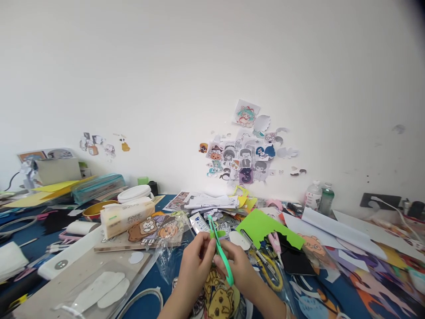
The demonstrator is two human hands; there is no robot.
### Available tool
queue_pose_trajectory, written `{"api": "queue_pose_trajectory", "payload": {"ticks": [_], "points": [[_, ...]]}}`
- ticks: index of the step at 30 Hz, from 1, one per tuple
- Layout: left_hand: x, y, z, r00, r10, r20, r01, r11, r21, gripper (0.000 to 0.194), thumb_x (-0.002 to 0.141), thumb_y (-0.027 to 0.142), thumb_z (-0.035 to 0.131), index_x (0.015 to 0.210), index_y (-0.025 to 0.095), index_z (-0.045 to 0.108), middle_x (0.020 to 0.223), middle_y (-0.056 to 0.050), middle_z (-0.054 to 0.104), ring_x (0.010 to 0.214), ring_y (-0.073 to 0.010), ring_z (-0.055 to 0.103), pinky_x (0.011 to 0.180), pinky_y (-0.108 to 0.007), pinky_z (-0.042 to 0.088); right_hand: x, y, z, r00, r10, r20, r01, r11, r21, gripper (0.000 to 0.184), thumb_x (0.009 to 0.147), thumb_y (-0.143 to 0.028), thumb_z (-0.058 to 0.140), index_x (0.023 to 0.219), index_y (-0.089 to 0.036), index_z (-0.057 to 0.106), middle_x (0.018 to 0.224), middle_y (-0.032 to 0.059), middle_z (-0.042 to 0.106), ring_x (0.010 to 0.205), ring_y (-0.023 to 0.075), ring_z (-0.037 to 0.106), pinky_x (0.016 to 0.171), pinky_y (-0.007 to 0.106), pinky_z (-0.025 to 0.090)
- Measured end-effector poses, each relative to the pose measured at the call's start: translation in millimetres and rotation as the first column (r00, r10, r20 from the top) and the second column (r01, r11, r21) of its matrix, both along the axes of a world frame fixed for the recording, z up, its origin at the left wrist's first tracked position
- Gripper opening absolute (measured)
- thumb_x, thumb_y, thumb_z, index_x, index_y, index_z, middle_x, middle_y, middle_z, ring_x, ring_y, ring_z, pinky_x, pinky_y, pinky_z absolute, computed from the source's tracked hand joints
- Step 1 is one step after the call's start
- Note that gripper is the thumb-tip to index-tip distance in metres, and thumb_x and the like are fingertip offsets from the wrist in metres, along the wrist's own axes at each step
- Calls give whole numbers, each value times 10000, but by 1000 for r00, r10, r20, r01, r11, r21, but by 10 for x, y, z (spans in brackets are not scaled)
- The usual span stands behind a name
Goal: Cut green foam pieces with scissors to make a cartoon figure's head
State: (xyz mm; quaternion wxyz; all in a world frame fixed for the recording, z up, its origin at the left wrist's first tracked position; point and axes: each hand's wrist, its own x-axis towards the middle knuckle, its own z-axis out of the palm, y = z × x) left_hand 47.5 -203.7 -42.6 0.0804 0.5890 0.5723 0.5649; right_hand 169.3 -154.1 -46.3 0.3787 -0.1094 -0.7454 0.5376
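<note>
A pair of green scissors (223,257) is in my right hand (239,266), its fingers curled around the handle and the tips pointing away from me. My left hand (198,258) is closed in a pinch right beside the blades. A small lime-green paper piece (221,233) shows at the blades, by the left fingertips; most of it is hidden. Below both hands lie cartoon cutouts, among them a yellow animal figure (221,299). A white tube-like packet (199,223) lies just beyond the left hand.
A lime-green sheet (265,228), a pink-handled tool (275,243) and yellow-handled scissors (272,277) lie to the right. A tissue pack (128,216) stands left on a board. Two bottles (313,195) stand by the wall, and a tape roll (141,301) lies front left.
</note>
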Motion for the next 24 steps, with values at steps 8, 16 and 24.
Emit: {"api": "queue_pose_trajectory", "payload": {"ticks": [8,16,24], "points": [[0,-8,-1,997,79,-5,-79,995,53,239,846,397,375,768,210,501,591,28,533,536,-129,504,517,-220,388,-23,10,-32,1000,4,31,-4,1000,-1,331,804,-458,535,908,-145,565,567,-60,360,463,68,310,430,199,267],[6,8,16,997,42,70,-43,999,12,278,849,415,354,694,211,463,556,46,435,490,-112,426,476,-212,340,-10,37,-52,998,38,53,-36,999,-37,293,777,-407,591,921,-152,582,518,-69,378,449,76,343,451,207,309],[-1,21,15,995,13,99,-14,1000,6,279,831,414,382,682,198,477,559,41,445,507,-114,429,486,-217,336,16,19,-21,996,77,49,-75,997,-31,343,776,-413,591,983,-139,584,533,-57,427,460,80,378,459,204,316]]}}
